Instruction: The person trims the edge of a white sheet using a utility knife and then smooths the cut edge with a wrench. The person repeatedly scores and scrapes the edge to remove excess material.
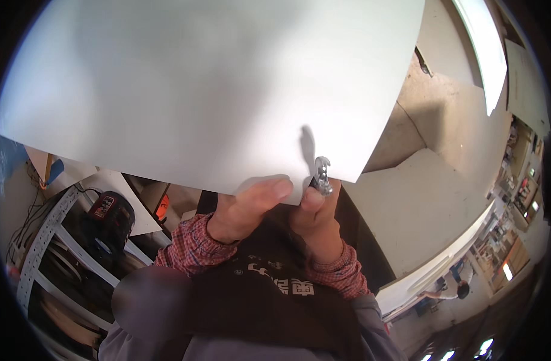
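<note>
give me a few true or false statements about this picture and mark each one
1. The left hand's thumb lies on the white panel. True.
2. The right hand holds a wooden mallet. False: it holds a small shiny metal piece.
3. Both sleeve cuffs are checked. True.
4. The white panel is round. False: it has corners.
5. Another person shows at the lower right. True.
</note>
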A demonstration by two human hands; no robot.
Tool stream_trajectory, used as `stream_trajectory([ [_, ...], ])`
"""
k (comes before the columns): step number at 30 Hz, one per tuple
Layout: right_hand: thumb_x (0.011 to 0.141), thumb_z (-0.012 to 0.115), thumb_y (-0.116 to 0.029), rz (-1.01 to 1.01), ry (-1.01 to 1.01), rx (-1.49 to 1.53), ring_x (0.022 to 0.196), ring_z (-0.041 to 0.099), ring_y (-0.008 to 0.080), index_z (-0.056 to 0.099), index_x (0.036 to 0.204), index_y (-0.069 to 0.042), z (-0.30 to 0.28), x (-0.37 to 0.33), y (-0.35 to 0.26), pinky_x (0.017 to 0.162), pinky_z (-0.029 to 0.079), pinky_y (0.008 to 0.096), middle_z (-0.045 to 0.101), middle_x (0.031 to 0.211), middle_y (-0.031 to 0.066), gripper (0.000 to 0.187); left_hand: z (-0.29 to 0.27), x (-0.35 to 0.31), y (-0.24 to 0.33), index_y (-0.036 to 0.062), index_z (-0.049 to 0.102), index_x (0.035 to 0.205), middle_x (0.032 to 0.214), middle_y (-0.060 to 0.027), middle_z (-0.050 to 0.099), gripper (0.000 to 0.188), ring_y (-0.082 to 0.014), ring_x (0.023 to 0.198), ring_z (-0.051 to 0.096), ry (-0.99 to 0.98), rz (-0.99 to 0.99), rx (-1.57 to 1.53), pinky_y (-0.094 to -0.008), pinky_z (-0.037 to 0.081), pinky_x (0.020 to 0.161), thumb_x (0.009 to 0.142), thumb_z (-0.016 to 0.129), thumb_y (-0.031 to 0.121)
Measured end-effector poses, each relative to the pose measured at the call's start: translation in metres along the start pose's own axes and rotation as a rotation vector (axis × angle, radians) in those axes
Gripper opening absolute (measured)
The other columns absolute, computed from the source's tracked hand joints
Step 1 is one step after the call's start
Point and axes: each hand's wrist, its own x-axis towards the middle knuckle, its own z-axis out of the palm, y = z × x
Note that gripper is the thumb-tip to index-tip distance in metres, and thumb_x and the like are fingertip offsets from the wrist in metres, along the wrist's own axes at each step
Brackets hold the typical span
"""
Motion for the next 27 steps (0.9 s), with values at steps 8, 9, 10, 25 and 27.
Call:
stream_trajectory([
  [8, 0.113, 0.031, -0.052, 0.296, 0.283, -0.122, 0.084, 0.055, 0.0169, 0.052, 0.096, 0.002, 0.012, -0.031, -0.008, 0.068, 0.044, 0.0331, 0.061, 0.095, 0.0086, 0.061, 0.0, 0.002, 0.0, -0.0044, 0.068, 0.107, 0.112, -0.0099, 0.069, 0.038, -0.019, 0.105, 0.062, -0.06, -0.093, 0.079, -0.0353, 0.046, 0.097, 0.103, 0.058, 0.033],
  [9, 0.113, 0.031, -0.052, 0.26, 0.309, -0.134, 0.083, 0.053, 0.0166, 0.051, 0.092, 0.001, 0.01, -0.028, -0.006, 0.068, 0.044, 0.0332, 0.06, 0.092, 0.0074, 0.061, 0.001, 0.006, 0.004, -0.0036, 0.068, 0.104, 0.107, -0.0078, 0.068, 0.034, -0.0174, 0.101, 0.06, -0.094, -0.096, 0.069, -0.0341, 0.046, 0.093, 0.103, 0.059, 0.029],
  [10, 0.113, 0.033, -0.051, 0.23, 0.202, -0.108, 0.081, 0.052, 0.0189, 0.051, 0.089, 0.001, -0.001, -0.021, -0.009, 0.068, 0.043, 0.0351, 0.057, 0.089, 0.008, 0.06, 0.0, 0.007, 0.008, -0.0029, 0.067, 0.1, 0.103, -0.0057, 0.066, 0.03, -0.0158, 0.097, 0.059, -0.125, -0.101, 0.055, -0.0329, 0.046, 0.088, 0.103, 0.06, 0.026],
  [25, 0.112, 0.04, -0.044, 0.419, 0.208, 0.126, 0.049, 0.051, 0.0219, 0.063, 0.086, 0.003, -0.007, 0.002, -0.046, 0.048, 0.038, 0.0336, 0.056, 0.06, 0.0096, 0.058, 0.009, 0.01, 0.014, -0.0077, 0.07, 0.11, 0.111, -0.0167, 0.072, 0.043, -0.0272, 0.106, 0.066, -0.126, -0.03, -0.038, -0.0406, 0.049, 0.098, 0.101, 0.056, 0.031],
  [27, 0.113, 0.023, -0.06, 0.567, 0.278, 0.276, 0.046, 0.046, 0.0082, 0.064, 0.092, 0.005, -0.006, 0.006, -0.05, 0.044, 0.032, 0.0236, 0.059, 0.061, 0.0039, 0.079, 0.009, 0.015, 0.017, -0.0084, 0.07, 0.111, 0.112, -0.0174, 0.072, 0.043, -0.0278, 0.105, 0.066, -0.209, -0.037, -0.032, -0.041, 0.049, 0.097, 0.101, 0.054, 0.031],
])
